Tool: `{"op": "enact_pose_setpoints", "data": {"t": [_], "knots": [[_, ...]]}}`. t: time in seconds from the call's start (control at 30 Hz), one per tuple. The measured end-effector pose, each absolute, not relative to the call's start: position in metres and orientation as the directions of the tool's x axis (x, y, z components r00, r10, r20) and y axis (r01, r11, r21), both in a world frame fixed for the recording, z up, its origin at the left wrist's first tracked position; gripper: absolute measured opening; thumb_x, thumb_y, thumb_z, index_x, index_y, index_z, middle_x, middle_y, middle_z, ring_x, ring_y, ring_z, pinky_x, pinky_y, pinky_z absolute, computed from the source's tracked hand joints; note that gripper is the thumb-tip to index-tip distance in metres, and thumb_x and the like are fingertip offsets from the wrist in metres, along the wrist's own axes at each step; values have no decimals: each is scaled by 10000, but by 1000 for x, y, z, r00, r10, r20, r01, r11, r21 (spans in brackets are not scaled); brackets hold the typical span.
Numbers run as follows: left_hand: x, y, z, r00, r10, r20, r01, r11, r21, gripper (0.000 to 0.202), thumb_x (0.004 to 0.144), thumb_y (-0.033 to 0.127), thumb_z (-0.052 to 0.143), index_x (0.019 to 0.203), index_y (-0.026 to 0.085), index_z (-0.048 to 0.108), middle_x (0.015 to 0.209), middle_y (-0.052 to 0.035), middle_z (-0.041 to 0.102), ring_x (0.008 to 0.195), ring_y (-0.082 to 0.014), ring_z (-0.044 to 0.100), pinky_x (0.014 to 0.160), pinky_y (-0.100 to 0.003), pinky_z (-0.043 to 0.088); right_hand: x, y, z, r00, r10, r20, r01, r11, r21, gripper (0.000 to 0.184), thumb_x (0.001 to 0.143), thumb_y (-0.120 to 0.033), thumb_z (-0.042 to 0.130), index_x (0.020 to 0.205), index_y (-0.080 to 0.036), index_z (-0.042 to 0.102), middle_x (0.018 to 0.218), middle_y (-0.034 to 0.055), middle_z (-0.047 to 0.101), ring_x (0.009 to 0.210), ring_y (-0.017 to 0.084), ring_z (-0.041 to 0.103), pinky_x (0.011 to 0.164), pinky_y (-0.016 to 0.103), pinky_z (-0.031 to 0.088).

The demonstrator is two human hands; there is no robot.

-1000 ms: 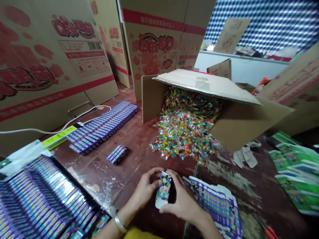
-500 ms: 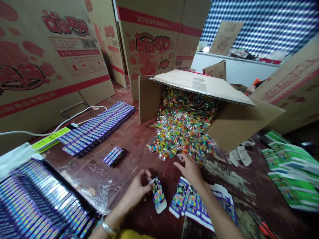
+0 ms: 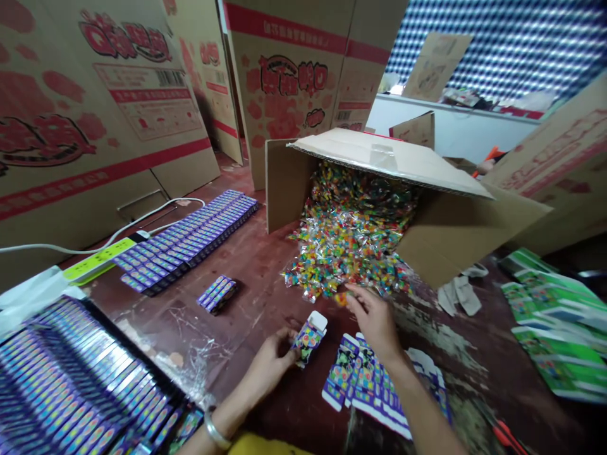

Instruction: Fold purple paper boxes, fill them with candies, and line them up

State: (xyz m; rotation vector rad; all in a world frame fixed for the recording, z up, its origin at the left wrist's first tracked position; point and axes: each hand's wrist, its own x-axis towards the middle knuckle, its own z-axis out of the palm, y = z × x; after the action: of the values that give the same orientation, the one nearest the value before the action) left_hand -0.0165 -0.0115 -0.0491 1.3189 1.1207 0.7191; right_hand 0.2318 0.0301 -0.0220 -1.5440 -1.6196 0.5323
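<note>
Left hand (image 3: 272,363) grasps a small purple-printed cardboard box (image 3: 308,340), white flap end (image 3: 318,321) pointing away from my remote viewpoint. Right hand (image 3: 374,316), I observe, pinches a small orange-yellow packet (image 3: 341,299) just beside the near edge of a heap of clear-wrapped multicoloured packets (image 3: 348,246), which spills from a brown cardboard carton (image 3: 467,234) onto the dark red desk (image 3: 258,278)
</note>
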Motion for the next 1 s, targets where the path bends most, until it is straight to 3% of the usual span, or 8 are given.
{"op": "enact_pose_setpoints", "data": {"t": [0.1, 0.2, 0.4, 0.57, 0.7, 0.8, 0.93, 1.0], "knots": [[-9, -10, -49, 367, 913, -180, 199, 111, 974, 168, 794, 263, 601, 909, 140, 598, 890, -57, 639, 843, -207, 563, 761, -275, 437, 216, 16, -10, 41, 988, 149, 448, 115, -887, 211, 851, -351, 585, 995, -201, 622, 838, 34, 680, 751, 170, 642, 699, 273, 505], [-2, -11, -47, 398, 903, -164, 153, 111, 982, 189, 800, 254, 603, 954, 144, 594, 925, -59, 638, 876, -209, 565, 783, -272, 431, 206, 10, -6, -43, 992, 118, 493, 124, -861, 122, 857, -316, 573, 861, -212, 634, 781, 13, 665, 722, 158, 623, 672, 257, 482], [8, -15, -44, 404, 899, -168, -5, 186, 982, 185, 789, 233, 629, 936, 157, 545, 891, -31, 598, 825, -171, 559, 759, -261, 438, 193, 6, -15, -46, 973, 226, 609, 206, -766, 163, 855, -303, 574, 750, -204, 651, 980, 56, 615, 885, 189, 597, 809, 302, 451], [16, -18, -42, 344, 931, -121, -76, 156, 985, 272, 814, 241, 629, 1041, 158, 503, 956, -52, 579, 859, -174, 553, 755, -266, 451, 189, -3, -21, -140, 981, 131, 397, 177, -901, 245, 921, -343, 479, 882, -197, 672, 948, 57, 637, 868, 184, 618, 790, 284, 468], [19, -19, -37, 268, 960, -76, -122, 113, 986, 500, 819, 263, 657, 1252, 216, 410, 1014, -47, 570, 916, -186, 546, 769, -278, 452, 186, -15, -34, -19, 999, 30, 144, 32, -989, 326, 858, -370, 597, 1140, -208, 584, 1006, 62, 665, 895, 201, 642, 792, 283, 500], [20, -19, -36, 315, 947, -65, -169, 124, 978, 454, 838, 272, 643, 1241, 226, 438, 1094, -58, 563, 982, -193, 534, 832, -292, 434, 181, -23, -44, 22, 1000, 5, 55, 4, -998, 352, 845, -362, 619, 1160, -209, 586, 1037, 64, 668, 944, 205, 635, 842, 288, 494], [19, -19, -40, 421, 904, -80, -226, 189, 955, 326, 813, 254, 671, 1076, 203, 487, 946, -17, 557, 835, -144, 526, 726, -245, 421, 174, -28, -49, 64, 996, 67, 147, 57, -987, 184, 874, -350, 578, 914, -187, 654, 860, 37, 662, 820, 180, 623, 757, 264, 478], [18, -19, -43, 441, 894, -76, -247, 203, 948, 304, 795, 240, 688, 1012, 200, 480, 899, -1, 536, 804, -131, 507, 685, -227, 406, 171, -28, -49, 78, 990, 121, 190, 105, -976, 190, 880, -336, 565, 791, -179, 626, 816, 33, 640, 785, 173, 603, 740, 265, 464]]}}
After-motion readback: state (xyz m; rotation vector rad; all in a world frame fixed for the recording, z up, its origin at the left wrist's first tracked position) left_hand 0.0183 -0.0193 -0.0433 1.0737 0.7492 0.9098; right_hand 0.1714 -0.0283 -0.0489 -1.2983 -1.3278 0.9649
